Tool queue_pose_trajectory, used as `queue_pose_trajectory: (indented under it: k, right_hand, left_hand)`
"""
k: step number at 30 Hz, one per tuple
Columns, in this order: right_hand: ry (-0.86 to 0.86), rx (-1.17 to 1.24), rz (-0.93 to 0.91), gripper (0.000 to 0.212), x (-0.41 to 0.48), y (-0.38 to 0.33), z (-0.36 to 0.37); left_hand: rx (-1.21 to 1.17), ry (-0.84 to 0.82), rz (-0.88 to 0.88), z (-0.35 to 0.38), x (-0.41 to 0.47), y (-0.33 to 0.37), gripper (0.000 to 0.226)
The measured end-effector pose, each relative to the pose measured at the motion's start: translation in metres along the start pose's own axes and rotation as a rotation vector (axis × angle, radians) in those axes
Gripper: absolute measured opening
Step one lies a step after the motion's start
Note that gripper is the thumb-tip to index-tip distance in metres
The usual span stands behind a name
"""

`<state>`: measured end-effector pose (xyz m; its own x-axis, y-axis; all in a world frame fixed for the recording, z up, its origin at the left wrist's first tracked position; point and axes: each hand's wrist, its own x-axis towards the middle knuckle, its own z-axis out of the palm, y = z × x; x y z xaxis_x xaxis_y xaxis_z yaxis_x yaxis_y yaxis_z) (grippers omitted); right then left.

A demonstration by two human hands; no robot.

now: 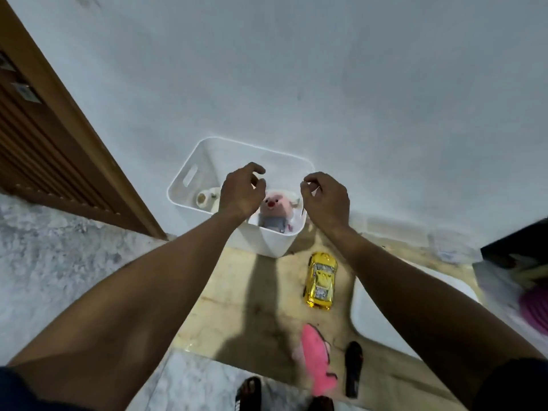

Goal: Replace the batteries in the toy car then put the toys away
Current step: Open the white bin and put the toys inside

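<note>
Head camera: left hand (241,192) and right hand (324,200), loosely curled, grasp nothing over white plastic bin (189,173); pink plush pig (274,207) lies in its near corner, yellow toy car (321,280) outside

white bin (268,241) holding a pale pink plush pig (277,210) (red snout, grey body); shiny gold-yellow toy car (321,280); bright pink toy (317,360); beige marbled floor (246,292); brown slatted door (44,143); white wall (296,69).

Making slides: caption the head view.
Left hand and right hand hover over white plastic bin holding pink plush pig; yellow toy car lies on floor.
</note>
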<state>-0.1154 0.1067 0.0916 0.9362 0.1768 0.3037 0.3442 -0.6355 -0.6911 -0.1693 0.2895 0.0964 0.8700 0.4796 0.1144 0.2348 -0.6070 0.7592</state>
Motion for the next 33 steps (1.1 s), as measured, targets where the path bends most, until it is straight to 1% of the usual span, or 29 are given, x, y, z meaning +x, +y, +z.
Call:
queue_pose_trajectory:
  k: [3, 6, 8, 10, 12, 13, 15, 16, 18, 19, 21, 23, 25, 28, 31, 33]
  right_hand:
    - [0.044, 0.027, 0.006, 0.007, -0.032, 0.032, -0.021]
    - [0.037, 0.019, 0.044, 0.006, -0.069, 0.067, -0.036]
    - [-0.020, -0.017, 0.047, 0.006, -0.095, 0.090, -0.045]
    - [-0.115, -0.057, 0.046, 0.008, -0.123, 0.112, -0.055]
    - [-0.217, -0.083, 0.034, 0.012, -0.147, 0.129, -0.064]
    - [-0.267, -0.098, 0.010, 0.015, -0.158, 0.136, -0.068]
    - [-0.362, -0.139, -0.069, 0.026, -0.179, 0.150, -0.076]
    - [-0.434, -0.174, -0.079, 0.033, -0.189, 0.156, -0.079]
    - [-0.603, -0.265, 0.003, 0.047, -0.207, 0.167, -0.085]
    - [-0.653, -0.312, 0.044, 0.052, -0.216, 0.172, -0.088]
    - [-0.682, -0.354, 0.095, 0.060, -0.232, 0.180, -0.092]
    - [-0.696, -0.327, 0.161, 0.066, -0.244, 0.183, -0.095]
    - [-0.697, -0.288, 0.215, 0.068, -0.251, 0.182, -0.094]
    - [-0.686, -0.221, 0.293, 0.060, -0.255, 0.179, -0.086]
    - [-0.681, -0.117, 0.324, 0.049, -0.251, 0.176, -0.081]
    - [-0.630, -0.033, 0.302, 0.045, -0.244, 0.171, -0.081]
  left_hand:
    - [0.009, -0.028, 0.159, 0.024, -0.043, 0.010, 0.018]
    - [0.133, -0.053, 0.286, 0.053, -0.085, 0.007, 0.017]
    - [0.254, -0.027, 0.372, 0.068, -0.108, 0.006, 0.021]
    - [0.286, -0.038, 0.442, 0.081, -0.130, 0.007, 0.020]
    - [0.294, -0.078, 0.491, 0.090, -0.148, 0.007, 0.017]
    - [0.307, -0.117, 0.499, 0.095, -0.157, 0.006, 0.020]
    - [0.343, -0.246, 0.465, 0.105, -0.176, 0.005, 0.027]
    - [0.354, -0.327, 0.411, 0.108, -0.186, 0.005, 0.027]
    - [0.355, -0.460, 0.287, 0.111, -0.204, 0.003, 0.026]
    - [0.369, -0.523, 0.230, 0.114, -0.213, 0.000, 0.030]
    - [0.435, -0.658, 0.116, 0.118, -0.230, -0.010, 0.038]
    - [0.456, -0.769, -0.005, 0.122, -0.244, -0.021, 0.049]
    - [0.367, -0.806, -0.126, 0.126, -0.252, -0.030, 0.058]
    - [0.262, -0.807, -0.170, 0.133, -0.252, -0.031, 0.062]
    - [0.171, -0.797, -0.202, 0.134, -0.245, -0.026, 0.050]
    - [0.124, -0.783, -0.184, 0.133, -0.238, -0.023, 0.043]
